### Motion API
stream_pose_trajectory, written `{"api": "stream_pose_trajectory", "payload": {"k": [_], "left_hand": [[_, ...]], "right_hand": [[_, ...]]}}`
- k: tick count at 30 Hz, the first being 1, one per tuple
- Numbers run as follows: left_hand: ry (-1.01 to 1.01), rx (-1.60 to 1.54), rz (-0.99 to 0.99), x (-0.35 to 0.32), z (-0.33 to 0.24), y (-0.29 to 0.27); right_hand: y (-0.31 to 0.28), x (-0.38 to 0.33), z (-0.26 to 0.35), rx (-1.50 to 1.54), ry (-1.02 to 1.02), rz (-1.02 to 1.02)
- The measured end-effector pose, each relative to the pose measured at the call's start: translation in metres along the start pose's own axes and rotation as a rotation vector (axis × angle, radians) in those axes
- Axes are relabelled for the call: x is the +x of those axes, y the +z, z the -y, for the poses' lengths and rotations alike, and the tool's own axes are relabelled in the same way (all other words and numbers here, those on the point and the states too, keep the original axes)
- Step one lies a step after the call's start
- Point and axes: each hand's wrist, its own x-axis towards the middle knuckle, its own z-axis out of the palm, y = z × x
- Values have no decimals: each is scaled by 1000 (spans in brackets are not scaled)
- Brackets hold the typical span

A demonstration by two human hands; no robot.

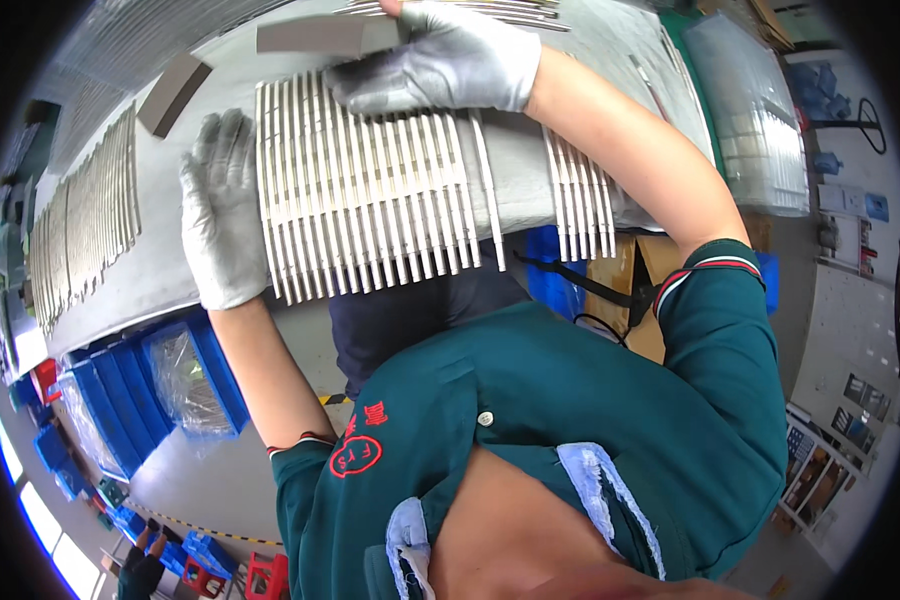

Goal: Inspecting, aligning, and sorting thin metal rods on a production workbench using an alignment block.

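Note:
A row of many thin, pale metal strips (360,190) lies side by side on the grey-covered table, their near ends overhanging its front edge. My left hand (220,215), in a grey-white glove, lies flat against the row's left side with fingers stretched out. My right hand (440,65), gloved the same way, reaches over the far ends of the strips, fingers extended leftward and thumb apart. A dark grey block (308,36) has its right end between that thumb and fingers; whether they touch it is unclear. One separate strip (488,195) lies just right of the row.
Another group of strips (580,195) lies under my right forearm, and more (90,225) lie at the left. A second grey block (174,95) rests beyond my left hand. Blue crates (120,400) stand below the table at left; clear plastic trays (750,120) stand at right.

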Motion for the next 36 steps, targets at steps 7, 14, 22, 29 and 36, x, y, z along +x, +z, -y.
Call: {"api": "stream_pose_trajectory", "payload": {"k": [7,14,22,29,36], "left_hand": [[16,-13,-9,-2,2,6],[35,17,17,-3,2,7],[57,46,34,-3,1,7],[68,33,42,0,5,7],[111,144,69,-3,7,9]], "right_hand": [[13,-51,-5,-80,-126,-186],[24,-109,-11,-515,-264,-417],[19,-63,-14,32,-166,-185],[4,-26,-11,-89,-55,-141],[28,-90,-24,-369,-273,-436]]}}
